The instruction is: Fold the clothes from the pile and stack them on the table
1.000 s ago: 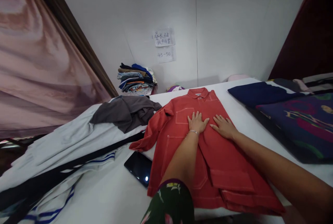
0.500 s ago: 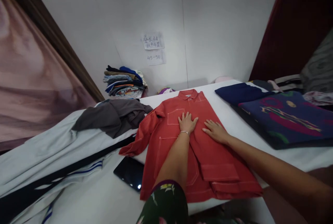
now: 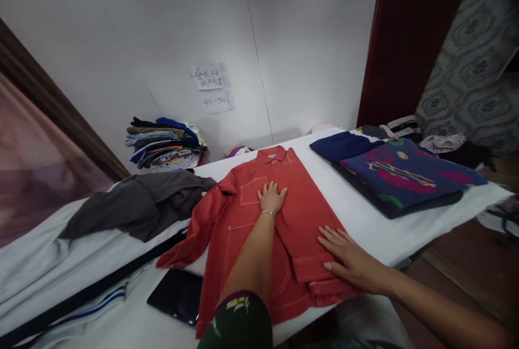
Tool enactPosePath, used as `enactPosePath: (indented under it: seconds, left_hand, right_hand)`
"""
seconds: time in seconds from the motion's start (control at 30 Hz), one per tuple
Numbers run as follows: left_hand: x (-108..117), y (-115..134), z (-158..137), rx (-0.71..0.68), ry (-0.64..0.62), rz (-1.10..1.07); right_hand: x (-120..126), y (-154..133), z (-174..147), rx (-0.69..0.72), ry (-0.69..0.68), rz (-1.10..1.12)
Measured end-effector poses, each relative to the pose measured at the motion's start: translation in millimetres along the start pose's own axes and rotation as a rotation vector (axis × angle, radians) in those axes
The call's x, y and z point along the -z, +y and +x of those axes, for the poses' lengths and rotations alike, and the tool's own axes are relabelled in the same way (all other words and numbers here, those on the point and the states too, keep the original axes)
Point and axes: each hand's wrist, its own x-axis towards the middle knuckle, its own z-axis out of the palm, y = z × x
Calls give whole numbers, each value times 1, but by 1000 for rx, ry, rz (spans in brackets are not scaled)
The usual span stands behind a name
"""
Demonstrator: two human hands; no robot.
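Observation:
A red long-sleeved shirt jacket [image 3: 247, 241] with pale stitching lies front up, its collar toward the wall. One sleeve is folded down over its front on the right; the other sticks out to the left. My left hand [image 3: 271, 199], with a bracelet at the wrist, rests flat on the chest with fingers spread. My right hand [image 3: 348, 260] lies flat on the right edge, beside the folded sleeve's cuff, fingers stretched out. Under the jacket's left side, a black tablet-like device [image 3: 175, 296] is partly covered.
Dark grey clothing [image 3: 138, 203] lies on the left over white cloth. Folded garments with a patterned blue top [image 3: 409, 170] are stacked at the right. A clothes pile [image 3: 166, 143] stands by the wall below handwritten paper signs [image 3: 213, 87]. The white table [image 3: 344, 198] ends at the front right.
My right hand has slid down the jacket's right side toward the hem and cuff. My left hand stays on the chest. The view has turned to the right.

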Motion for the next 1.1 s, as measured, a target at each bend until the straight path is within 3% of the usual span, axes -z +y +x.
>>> enactPosePath:
  seconds: [0.3,0.5,0.6,0.73,0.83,1.1]
  left_hand:
    - [20,9,1,22,-160,-17]
    - [11,25,-48,-306,-135,4]
    - [1,25,-66,-333,-123,8]
    - [-2,23,-69,-331,-98,-1]
    - [0,24,-68,-325,-100,-21]
    - [3,17,-77,-375,-120,-58]
  right_hand:
    - [-11,1,-3,35,89,-63]
    - [-18,6,-2,44,113,-67]
    - [-17,8,-1,39,105,-33]
    - [-7,10,3,38,56,-6]
    - [-3,9,8,29,135,-45]
    - [-42,38,15,97,230,-176]
